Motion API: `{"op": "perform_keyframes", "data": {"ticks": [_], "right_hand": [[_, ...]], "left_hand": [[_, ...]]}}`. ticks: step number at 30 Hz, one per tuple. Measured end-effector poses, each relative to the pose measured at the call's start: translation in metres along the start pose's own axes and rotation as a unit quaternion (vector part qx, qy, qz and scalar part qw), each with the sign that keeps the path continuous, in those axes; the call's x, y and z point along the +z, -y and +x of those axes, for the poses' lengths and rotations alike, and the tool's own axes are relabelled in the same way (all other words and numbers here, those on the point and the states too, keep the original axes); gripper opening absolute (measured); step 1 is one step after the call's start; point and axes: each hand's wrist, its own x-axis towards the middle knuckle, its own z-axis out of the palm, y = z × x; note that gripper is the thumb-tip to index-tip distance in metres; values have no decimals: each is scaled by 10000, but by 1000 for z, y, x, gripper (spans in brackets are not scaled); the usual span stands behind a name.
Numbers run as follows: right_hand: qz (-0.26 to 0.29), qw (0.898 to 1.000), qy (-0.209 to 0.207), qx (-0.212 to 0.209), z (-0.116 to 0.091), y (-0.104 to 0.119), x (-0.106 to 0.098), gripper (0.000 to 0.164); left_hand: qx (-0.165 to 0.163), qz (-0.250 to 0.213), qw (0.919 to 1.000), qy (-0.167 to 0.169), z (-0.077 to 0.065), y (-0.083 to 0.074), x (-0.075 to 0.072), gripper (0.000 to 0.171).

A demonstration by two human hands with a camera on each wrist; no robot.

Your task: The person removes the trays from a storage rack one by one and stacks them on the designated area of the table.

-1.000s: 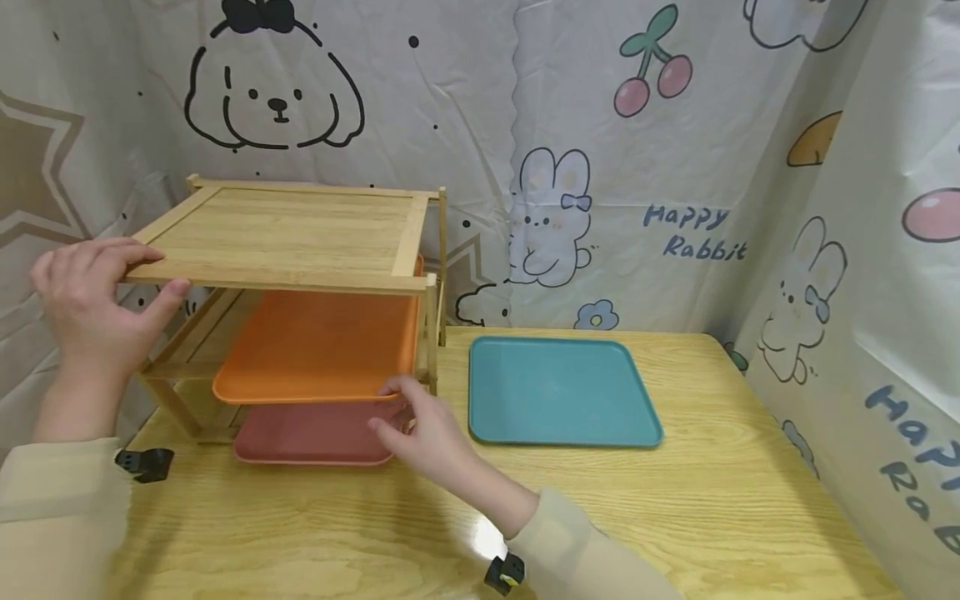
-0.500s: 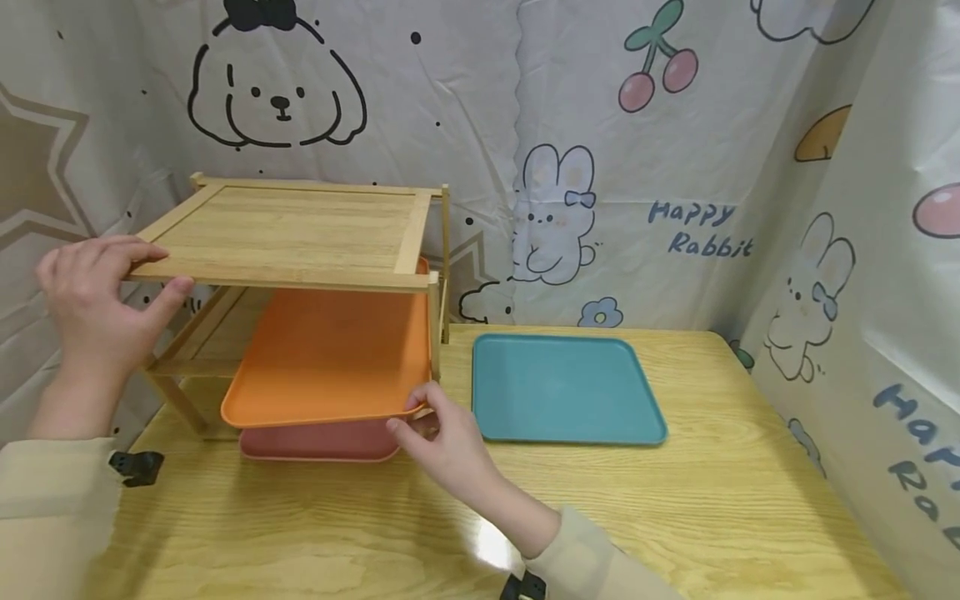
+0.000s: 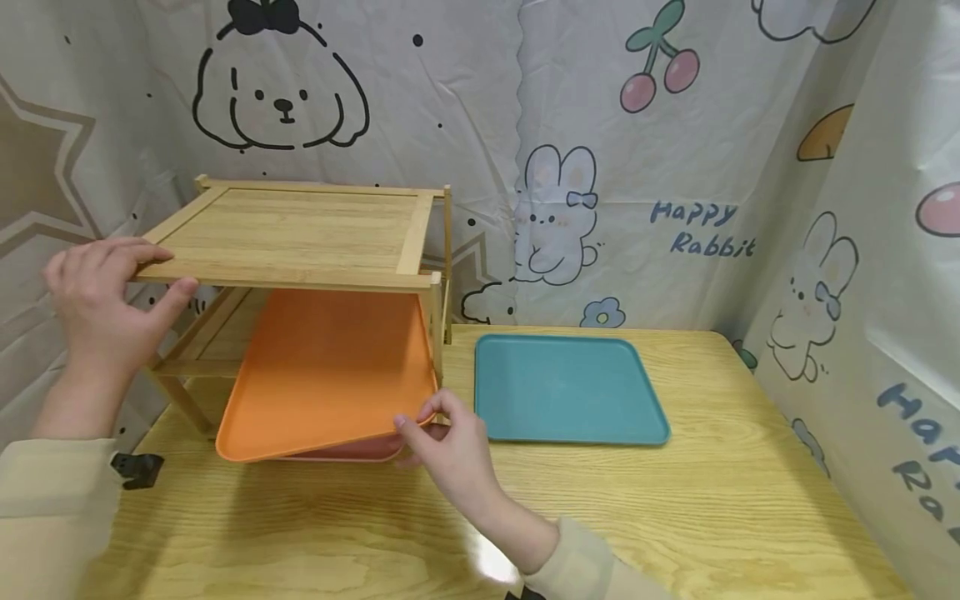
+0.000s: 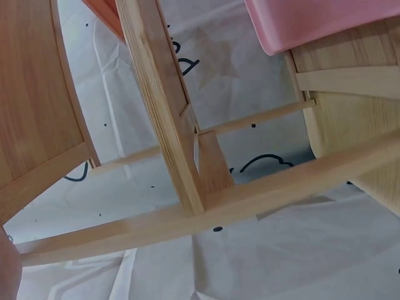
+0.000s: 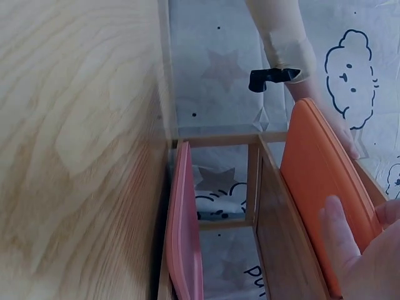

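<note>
A wooden tiered rack (image 3: 315, 233) stands at the left of the table. My left hand (image 3: 112, 287) grips its top shelf at the front left corner, fingers over the edge and thumb at the front. An orange tray (image 3: 322, 367) juts out from the middle level, front edge tilted lower at the left. My right hand (image 3: 453, 442) pinches its front right corner between thumb and fingers. Below lies a pink tray (image 3: 352, 451), mostly hidden by the orange one in the head view; more of the pink tray (image 5: 185, 219) shows in the right wrist view.
A teal tray (image 3: 570, 390) lies flat on the wood-grain table (image 3: 675, 517), right of the rack. A printed cloth (image 3: 465, 83) hangs behind and along both sides. The rack's right front post (image 3: 437, 325) stands close beside the orange tray.
My right hand has drawn the orange tray forward, out of the rack, and its front left corner has dropped. More of the pink tray is covered. My left hand stays on the rack.
</note>
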Motion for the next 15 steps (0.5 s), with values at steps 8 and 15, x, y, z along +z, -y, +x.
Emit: {"op": "perform_keyframes", "data": {"ticks": [8,15], "right_hand": [[1597,9860,-303,369,-2,3,5,52],[2425,9648,-602,823,-5,6,9,66]], "left_hand": [[-72,52,9995,288,0,2,-5,80],[61,79,9988,479,2,6,-8,76]]}}
